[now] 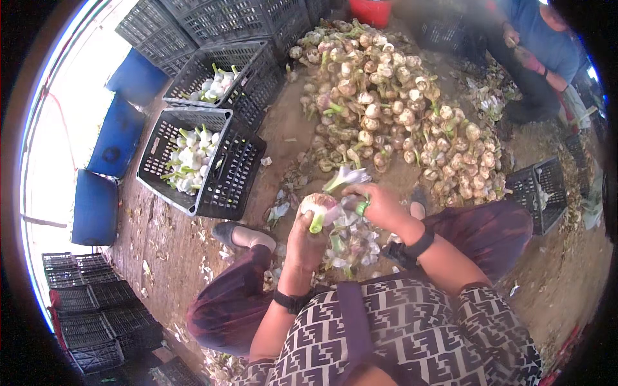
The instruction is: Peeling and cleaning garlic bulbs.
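My left hand (305, 239) grips a garlic bulb (316, 201) from below, with the thumb against its white side. Brown, dirty skin covers the bulb's top, and its cut green stem points towards me. Beside it is my right hand (386, 210), fingers curled near the bulb's right side and a green band (362, 207) around one finger. Blur at those fingertips hides whether they pinch anything. Just beyond them is a strip of pale garlic skin (345, 177) with a green end; I cannot tell whether it is held. Peeled skins (355, 246) lie below my hands, between my legs.
A heap of unpeeled garlic bulbs (372, 111) spreads ahead. At left, two black plastic crates (227, 178) (256, 91) contain white garlic. Blue containers (116, 137) and stacked crates (91, 309) line the left side. A red bucket (371, 12) stands behind the heap; another person (540, 48) sits at upper right.
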The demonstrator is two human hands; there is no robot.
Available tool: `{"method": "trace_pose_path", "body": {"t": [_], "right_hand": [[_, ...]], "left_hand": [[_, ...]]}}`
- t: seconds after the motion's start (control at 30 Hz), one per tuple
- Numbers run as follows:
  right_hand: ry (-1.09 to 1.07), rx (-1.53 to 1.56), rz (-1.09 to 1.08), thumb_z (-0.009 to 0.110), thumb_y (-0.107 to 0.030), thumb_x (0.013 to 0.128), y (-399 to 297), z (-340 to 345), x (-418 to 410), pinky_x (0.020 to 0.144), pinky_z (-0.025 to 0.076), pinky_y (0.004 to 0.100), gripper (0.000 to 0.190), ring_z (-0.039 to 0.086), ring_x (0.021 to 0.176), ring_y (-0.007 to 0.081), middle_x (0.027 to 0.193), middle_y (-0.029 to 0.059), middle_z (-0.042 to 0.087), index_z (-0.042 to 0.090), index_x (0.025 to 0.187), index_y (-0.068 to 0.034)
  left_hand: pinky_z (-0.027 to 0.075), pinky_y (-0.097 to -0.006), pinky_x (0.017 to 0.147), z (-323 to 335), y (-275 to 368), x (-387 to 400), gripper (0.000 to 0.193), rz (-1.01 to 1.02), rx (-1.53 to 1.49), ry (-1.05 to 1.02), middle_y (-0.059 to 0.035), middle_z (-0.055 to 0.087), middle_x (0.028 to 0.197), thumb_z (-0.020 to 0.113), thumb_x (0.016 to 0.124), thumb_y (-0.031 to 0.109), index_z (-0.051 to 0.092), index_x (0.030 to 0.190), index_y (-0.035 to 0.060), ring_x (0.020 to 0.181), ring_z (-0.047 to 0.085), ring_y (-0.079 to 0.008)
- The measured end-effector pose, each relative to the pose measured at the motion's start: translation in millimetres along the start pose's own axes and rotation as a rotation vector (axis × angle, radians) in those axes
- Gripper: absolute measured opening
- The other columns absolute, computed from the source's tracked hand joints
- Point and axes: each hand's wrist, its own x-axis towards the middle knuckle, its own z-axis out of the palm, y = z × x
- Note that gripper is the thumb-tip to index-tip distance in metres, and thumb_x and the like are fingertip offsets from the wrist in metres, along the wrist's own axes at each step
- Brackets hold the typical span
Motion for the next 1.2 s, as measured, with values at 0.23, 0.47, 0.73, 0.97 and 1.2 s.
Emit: {"method": "trace_pose_path", "body": {"t": [0.23, 0.47, 0.73, 0.97, 1.2], "right_hand": [[0.186, -0.001, -0.260, 0.060, -0.008, 0.071, -45.0, 4.7, -1.5, 0.084, 0.046, 0.0392, 0.031, 0.059, 0.090, 0.0335, 0.096, 0.0154, 0.064, 0.064, 0.102, -0.003], [0.182, -0.259, -0.381, 0.055, -0.005, 0.067, -43.7, 2.9, -6.9, 0.082, 0.046, 0.0366, 0.032, 0.058, 0.088, 0.0293, 0.093, 0.0128, 0.063, 0.062, 0.098, -0.002], [0.267, -0.398, -0.355, 0.052, -0.007, 0.072, -25.6, 2.7, -1.8, 0.076, 0.048, 0.0352, 0.019, 0.057, 0.085, 0.0265, 0.086, 0.0102, 0.060, 0.058, 0.090, -0.002], [0.010, -0.688, 0.001, 0.051, -0.010, 0.075, 40.9, 6.1, 13.8, 0.068, 0.050, 0.0402, 0.016, 0.061, 0.083, 0.0292, 0.080, 0.0134, 0.063, 0.061, 0.084, -0.003], [0.019, -0.332, -0.031, 0.052, 0.005, 0.070, 26.1, 0.6, -8.2, 0.071, 0.050, 0.0395, 0.016, 0.064, 0.080, 0.0300, 0.083, 0.0144, 0.065, 0.062, 0.082, -0.001]], "left_hand": [[0.043, -0.0298, 0.090, -3.6, -1.7, 1.1, 0.032, 0.136, 0.430, -0.008, -0.0102, 0.055, 0.114, 0.038, 0.095, 0.017, 0.045, 0.122, 0.0009, 0.104, 0.054, -0.0184], [0.044, -0.0331, 0.091, -3.2, -1.7, -2.1, 0.033, 0.046, 0.052, -0.066, -0.0124, 0.054, 0.117, 0.042, 0.093, 0.014, 0.045, 0.123, 0.0001, 0.107, 0.054, -0.0208], [0.046, -0.0322, 0.085, 12.1, 5.2, -11.3, 0.055, -0.131, 0.389, -0.087, -0.0105, 0.056, 0.111, 0.062, 0.082, 0.028, 0.044, 0.125, -0.0006, 0.098, 0.057, -0.0215], [0.045, -0.0331, 0.090, 19.2, 10.1, -17.2, 0.074, -0.166, 0.393, -0.185, -0.0107, 0.057, 0.109, 0.080, 0.065, 0.026, 0.042, 0.122, -0.0011, 0.103, 0.056, -0.0224], [0.043, -0.0335, 0.094, 3.3, 4.3, -3.8, 0.065, 0.194, 0.529, -0.033, -0.0071, 0.054, 0.109, 0.076, 0.065, 0.000, 0.042, 0.120, 0.0056, 0.106, 0.054, -0.0201]]}}
